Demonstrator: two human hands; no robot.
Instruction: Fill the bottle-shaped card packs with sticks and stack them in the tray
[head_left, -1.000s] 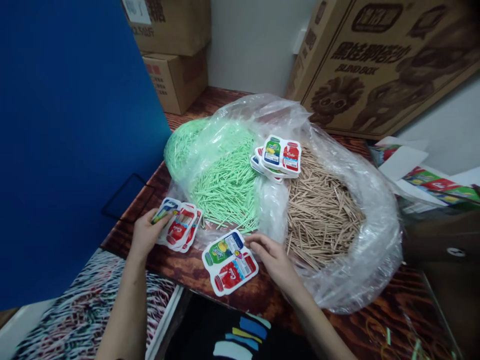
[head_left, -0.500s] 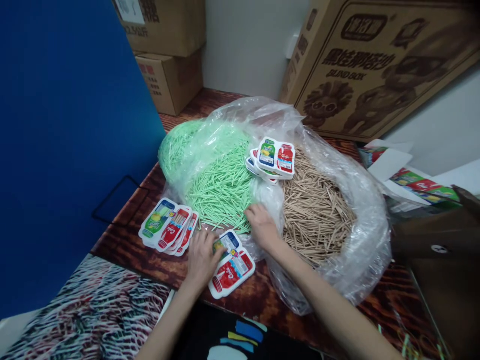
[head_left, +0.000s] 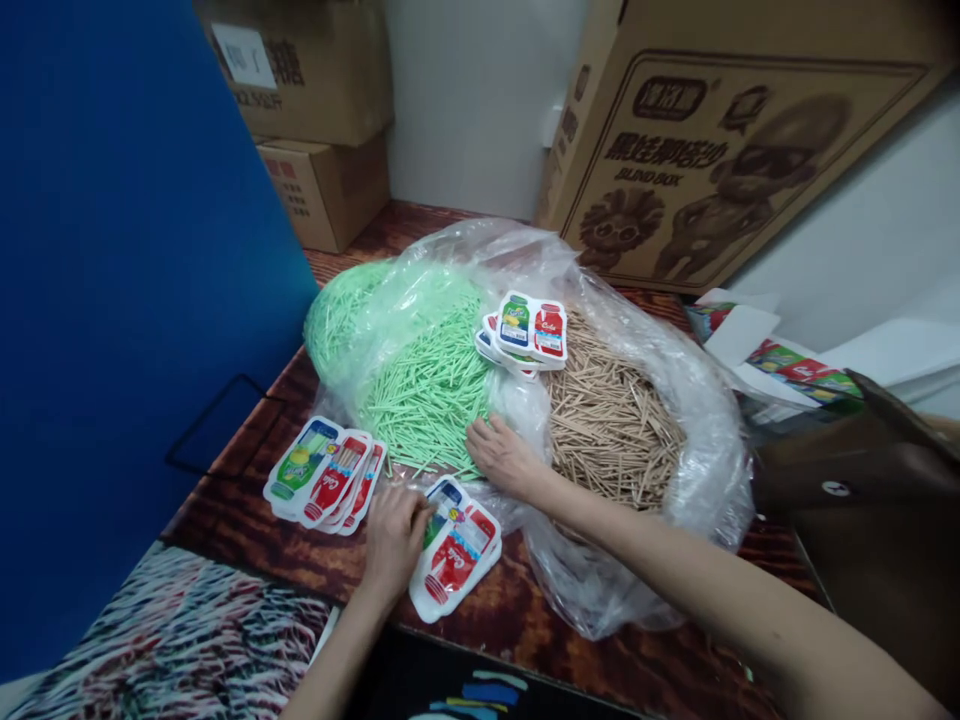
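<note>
My left hand is closed, thumb and fingertips pinching the left edge of a bottle-shaped Sprite and Cola packet at the table's front. Another packet lies partly under this one. At the near edge of a pile of thin green sticks, my right hand has its fingers curled into the sticks; what they grip is mostly hidden. To the left of my left hand is a fanned stack of similar packets, green and brown sticks showing in their windows. Thin brown sticks fill the plastic bag's right side.
More packets rest on the clear plastic bag between the piles. Cardboard boxes stand at the back left, a large printed carton at the back right. A blue panel borders the left; an opened carton is at right.
The whole view has shifted slightly. My left fingers have curled in from a flatter spread onto the packet's edge. My right hand stays at the near edge of the green sticks.
</note>
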